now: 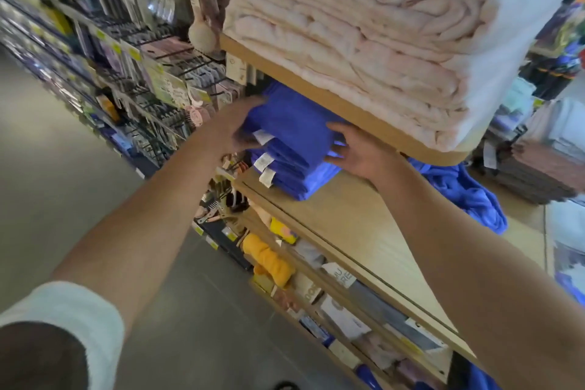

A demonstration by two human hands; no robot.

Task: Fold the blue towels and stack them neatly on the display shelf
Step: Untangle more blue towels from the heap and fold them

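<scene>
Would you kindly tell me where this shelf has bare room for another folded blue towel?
Bare wood of the display shelf, between the folded blue stack and the loose blue towels, is free. Crowded: pink towels fill the shelf above, small goods the one below.

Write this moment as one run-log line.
left hand: touches folded blue towel stack, left side; right hand: touches right side; stack: on wooden display shelf
</scene>
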